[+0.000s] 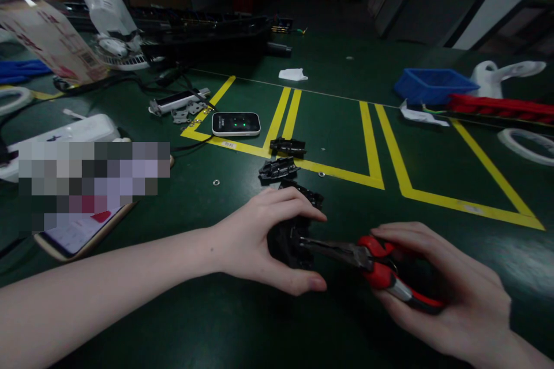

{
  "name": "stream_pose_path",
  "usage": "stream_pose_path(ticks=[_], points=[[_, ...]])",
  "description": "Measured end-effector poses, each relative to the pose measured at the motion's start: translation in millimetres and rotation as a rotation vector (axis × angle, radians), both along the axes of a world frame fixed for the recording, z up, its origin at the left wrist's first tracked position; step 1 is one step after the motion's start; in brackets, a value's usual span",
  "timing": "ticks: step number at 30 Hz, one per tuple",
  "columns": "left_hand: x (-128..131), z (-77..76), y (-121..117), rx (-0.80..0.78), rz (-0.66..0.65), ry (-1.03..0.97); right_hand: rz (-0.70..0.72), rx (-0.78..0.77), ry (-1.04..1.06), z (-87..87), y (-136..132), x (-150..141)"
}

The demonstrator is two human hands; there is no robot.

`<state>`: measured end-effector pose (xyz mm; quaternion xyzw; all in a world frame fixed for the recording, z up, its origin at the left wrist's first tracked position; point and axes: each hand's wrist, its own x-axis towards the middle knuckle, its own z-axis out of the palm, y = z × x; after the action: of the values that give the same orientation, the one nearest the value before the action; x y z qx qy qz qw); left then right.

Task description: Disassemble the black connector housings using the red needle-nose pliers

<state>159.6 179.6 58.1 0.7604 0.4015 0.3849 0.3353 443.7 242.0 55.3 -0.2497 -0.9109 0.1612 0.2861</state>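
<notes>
My left hand (268, 236) curls around a black plastic part (288, 245) on the green table, thumb on the near side and fingers over the far side. Red-handled needle-nose pliers (381, 268) are gripped in my right hand (450, 288). Their jaws reach left and their tips meet the part between my left thumb and fingers; whether they pinch it I cannot tell. Just beyond my left fingers lies another black part (305, 193), partly covered by the hand. Two similar pieces, a black housing (279, 169) and a black shell (288, 146), lie farther back.
A phone (90, 236) rests at the left, close to my forearm. Beyond it are a small white-edged device (236, 124), metal brackets (188, 110) and cables. Yellow tape (341, 174) marks the table. A blue bin (435, 86) and white tape roll (528, 146) are right.
</notes>
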Motion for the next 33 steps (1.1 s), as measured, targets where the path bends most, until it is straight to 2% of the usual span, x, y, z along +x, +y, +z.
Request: stream_pose_path(ticks=[21,33], points=[[3.0,3.8,-2.3,-0.033,0.035,0.009,-0.006,-0.105,0.058,2.2,-4.8,-5.5],[2.3,4.2,-2.1,-0.031,0.018,0.062,-0.027,-0.06,0.053,-0.1,-8.5,-0.8]])
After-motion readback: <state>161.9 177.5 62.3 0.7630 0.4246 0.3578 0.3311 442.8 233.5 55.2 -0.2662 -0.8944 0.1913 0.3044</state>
